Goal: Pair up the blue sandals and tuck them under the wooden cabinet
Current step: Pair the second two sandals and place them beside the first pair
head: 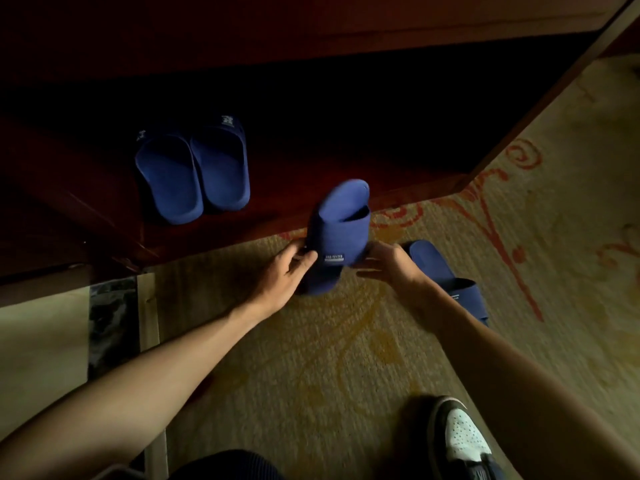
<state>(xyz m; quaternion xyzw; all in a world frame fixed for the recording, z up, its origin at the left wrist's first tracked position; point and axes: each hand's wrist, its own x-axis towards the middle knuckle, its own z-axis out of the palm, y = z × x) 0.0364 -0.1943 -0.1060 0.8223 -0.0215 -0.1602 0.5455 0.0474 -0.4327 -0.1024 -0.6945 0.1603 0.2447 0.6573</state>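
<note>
Under the wooden cabinet [242, 36], two blue sandals [194, 171] sat side by side, touching, in the dark recess. Over the patterned carpet [311, 341], the left hand [287, 275] and right hand [388, 263] held a third sandal [337, 233] between them, fingers closed on its sides. Another sandal [446, 275] lay just behind the right wrist, seemingly on the carpet.

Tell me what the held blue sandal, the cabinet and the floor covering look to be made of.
Held sandal: probably moulded foam or rubber; matte, seamless, thick one-piece strap.
Cabinet: dark reddish wood, seemingly lacquered; its base ledge shows a faint sheen.
Carpet: woven textile with ribbed texture, yellowish with red scrolls.
</note>
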